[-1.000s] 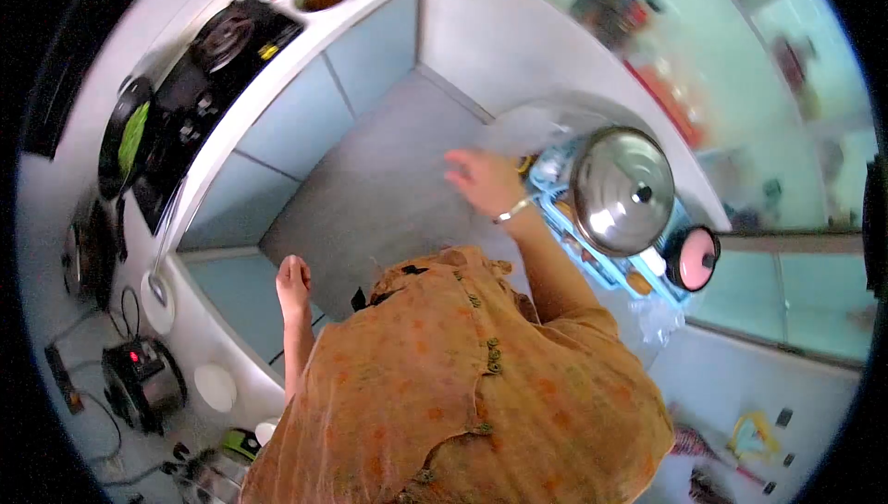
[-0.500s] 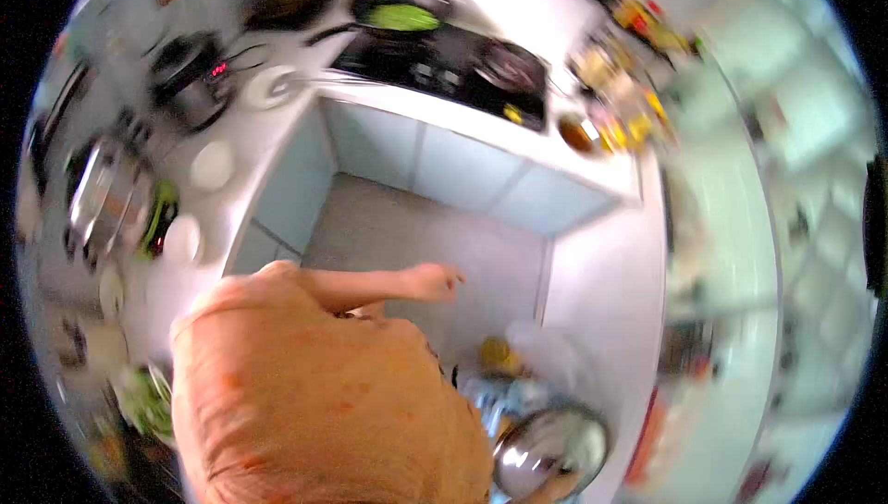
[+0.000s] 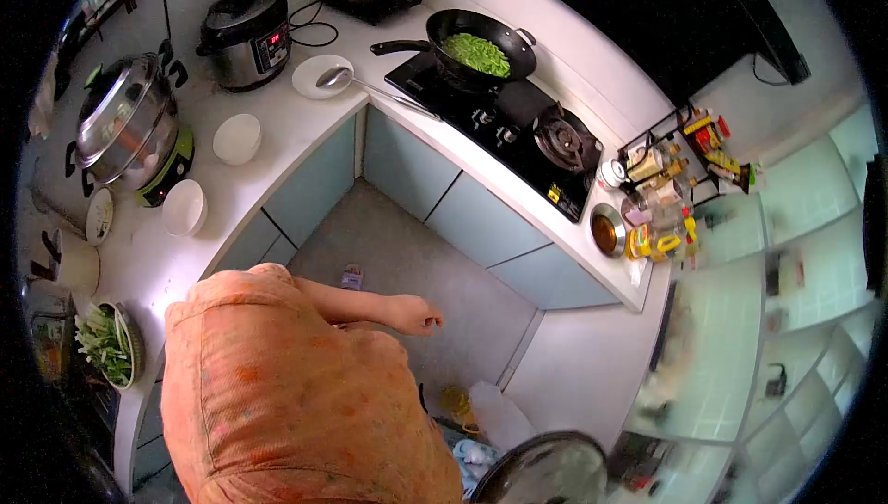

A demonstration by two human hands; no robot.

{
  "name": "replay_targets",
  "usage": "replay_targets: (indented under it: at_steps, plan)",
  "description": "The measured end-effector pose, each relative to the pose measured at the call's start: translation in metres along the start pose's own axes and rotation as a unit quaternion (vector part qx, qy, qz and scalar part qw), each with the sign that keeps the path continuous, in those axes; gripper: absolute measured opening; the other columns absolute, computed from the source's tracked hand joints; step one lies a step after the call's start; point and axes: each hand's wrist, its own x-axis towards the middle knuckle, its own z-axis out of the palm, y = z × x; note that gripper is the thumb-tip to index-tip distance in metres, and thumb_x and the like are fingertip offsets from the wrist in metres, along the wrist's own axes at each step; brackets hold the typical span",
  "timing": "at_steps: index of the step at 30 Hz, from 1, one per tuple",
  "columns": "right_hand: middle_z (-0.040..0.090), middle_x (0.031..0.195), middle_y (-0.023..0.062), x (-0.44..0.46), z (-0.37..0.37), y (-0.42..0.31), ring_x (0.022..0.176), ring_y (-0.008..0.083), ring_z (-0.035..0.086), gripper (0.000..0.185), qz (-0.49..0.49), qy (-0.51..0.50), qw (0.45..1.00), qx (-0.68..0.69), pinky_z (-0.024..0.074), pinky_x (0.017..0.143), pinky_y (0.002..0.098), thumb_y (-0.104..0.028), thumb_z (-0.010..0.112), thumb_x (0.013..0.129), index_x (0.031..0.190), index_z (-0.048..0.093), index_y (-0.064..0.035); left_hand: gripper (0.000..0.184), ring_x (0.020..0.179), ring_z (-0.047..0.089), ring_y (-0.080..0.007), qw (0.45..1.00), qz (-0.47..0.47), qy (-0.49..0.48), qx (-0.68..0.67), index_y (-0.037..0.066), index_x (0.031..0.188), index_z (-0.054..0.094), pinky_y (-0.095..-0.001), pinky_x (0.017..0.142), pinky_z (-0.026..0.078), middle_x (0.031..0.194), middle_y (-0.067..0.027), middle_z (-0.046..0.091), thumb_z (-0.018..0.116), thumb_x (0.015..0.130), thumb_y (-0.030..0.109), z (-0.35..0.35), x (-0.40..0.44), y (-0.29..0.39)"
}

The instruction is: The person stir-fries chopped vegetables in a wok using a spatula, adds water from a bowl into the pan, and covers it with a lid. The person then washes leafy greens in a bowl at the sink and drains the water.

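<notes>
Left hand (image 3: 412, 315) over the grey floor (image 3: 453, 259), fingers curled, grip narrow, contents unclear; right hand's grip, can't tell! Below, a round, shiny lid (image 3: 546, 472); beyond, green vegetables (image 3: 476, 55) in a black, long-handled wok (image 3: 515, 40).

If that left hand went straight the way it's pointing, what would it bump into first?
The left hand would probably meet the white wall, after crossing open space above the grey floor, though depth is unclear.

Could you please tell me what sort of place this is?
This looks like a home kitchen: a wok of chopped greens sits on the stove, and an electric cooker stands on the counter.
</notes>
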Motion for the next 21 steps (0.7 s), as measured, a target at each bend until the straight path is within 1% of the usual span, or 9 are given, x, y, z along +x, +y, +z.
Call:
replay_targets:
  at_steps: [2, 3, 4, 5, 7, 10, 14, 19, 21]
  plan:
    - [0.058, 0.076, 0.0072, 0.074, -0.006, -0.044, 0.049, 0.0249, 0.049, 0.021, -0.091, -0.016, 0.996, 0.01, 0.0442, 0.046, 0.0339, -0.018, 0.054, 0.085, 0.099, 0.058, -0.0034, 0.037, 0.09, 0.056, -0.0296, 1.0, -0.004, 0.013, 0.005, 0.006, 0.111, 0.053, -0.0388, 0.079, 0.044, 0.1, -0.013, 0.059, 0.053, 0.082, 0.029, -0.031, -0.007, -0.006]
    - [0.062, 0.096, 0.0113, 0.111, -0.024, -0.095, 0.077, 0.0308, 0.059, 0.027, 0.024, -0.09, 0.995, 0.038, 0.0459, 0.071, 0.0367, -0.03, 0.055, 0.083, 0.099, 0.06, -0.0081, 0.037, 0.09, 0.056, -0.0296, 1.0, -0.003, 0.016, 0.004, 0.006, 0.111, 0.053, -0.0388, 0.079, 0.044, 0.1, -0.013, 0.059, 0.053, 0.082, 0.029, -0.05, -0.012, -0.012]
    - [0.06, 0.086, 0.0194, 0.152, -0.014, -0.109, 0.08, 0.0364, 0.057, 0.037, -0.003, -0.055, 0.998, 0.026, 0.0464, 0.069, 0.0418, -0.021, 0.065, 0.064, 0.094, 0.058, -0.0004, 0.036, 0.09, 0.057, -0.0295, 0.999, -0.022, 0.044, 0.007, 0.006, 0.11, 0.054, -0.0386, 0.079, 0.045, 0.099, -0.0129, 0.059, 0.054, 0.081, 0.029, -0.072, -0.018, -0.02]
    - [0.059, 0.084, 0.0192, 0.183, -0.017, -0.148, 0.078, 0.0364, 0.057, 0.033, -0.081, 0.018, 0.993, 0.079, 0.0454, 0.069, 0.0418, -0.013, 0.061, 0.059, 0.09, 0.056, 0.0002, 0.036, 0.089, 0.057, -0.0295, 0.997, -0.04, 0.071, 0.008, 0.006, 0.108, 0.054, -0.0384, 0.079, 0.045, 0.099, -0.0128, 0.059, 0.055, 0.081, 0.029, -0.09, -0.024, -0.028]
    - [0.058, 0.083, 0.0181, 0.25, -0.026, -0.222, 0.079, 0.0346, 0.057, 0.03, -0.135, 0.057, 0.982, 0.116, 0.0443, 0.071, 0.04, -0.009, 0.062, 0.059, 0.086, 0.054, 0.0001, 0.034, 0.088, 0.057, -0.0291, 0.991, -0.035, 0.125, 0.013, 0.006, 0.107, 0.055, -0.0379, 0.077, 0.046, 0.097, -0.0126, 0.059, 0.057, 0.08, 0.027, -0.13, -0.039, -0.052]
    - [0.06, 0.093, 0.0171, 0.342, -0.046, -0.338, 0.087, 0.0316, 0.057, 0.038, -0.247, 0.079, 0.955, 0.143, 0.0448, 0.078, 0.0377, -0.012, 0.063, 0.063, 0.099, 0.055, -0.0013, 0.034, 0.087, 0.058, -0.0282, 0.974, -0.037, 0.223, 0.035, 0.005, 0.105, 0.055, -0.0364, 0.074, 0.047, 0.095, -0.013, 0.059, 0.061, 0.078, 0.023, -0.182, -0.068, -0.09]
    - [0.062, 0.094, 0.0183, 0.457, -0.065, -0.49, 0.083, 0.0305, 0.06, 0.037, -0.345, 0.047, 0.912, 0.216, 0.0467, 0.076, 0.0347, -0.013, 0.063, 0.064, 0.099, 0.057, -0.0003, 0.033, 0.083, 0.058, -0.0277, 0.935, -0.107, 0.333, 0.066, 0.004, 0.103, 0.056, -0.0361, 0.07, 0.048, 0.091, -0.0131, 0.059, 0.064, 0.075, 0.02, -0.229, -0.116, -0.113]
    - [0.062, 0.085, 0.0192, 0.592, -0.046, -0.654, 0.079, 0.0313, 0.061, 0.037, -0.472, 0.103, 0.847, 0.221, 0.0479, 0.073, 0.0366, -0.015, 0.065, 0.061, 0.095, 0.059, -0.0023, 0.03, 0.081, 0.058, -0.0286, 0.856, -0.262, 0.445, -0.034, 0.004, 0.102, 0.056, -0.0368, 0.071, 0.047, 0.09, -0.0134, 0.059, 0.062, 0.074, 0.016, -0.242, -0.164, -0.117]
    - [0.062, 0.086, 0.0193, 0.621, -0.042, -0.707, 0.08, 0.0311, 0.061, 0.038, -0.478, 0.099, 0.849, 0.202, 0.0481, 0.073, 0.0363, -0.015, 0.068, 0.059, 0.094, 0.059, -0.0032, 0.03, 0.08, 0.059, -0.0282, 0.825, -0.295, 0.478, -0.06, 0.004, 0.102, 0.056, -0.0364, 0.071, 0.047, 0.09, -0.0136, 0.059, 0.062, 0.075, 0.016, -0.23, -0.177, -0.125]
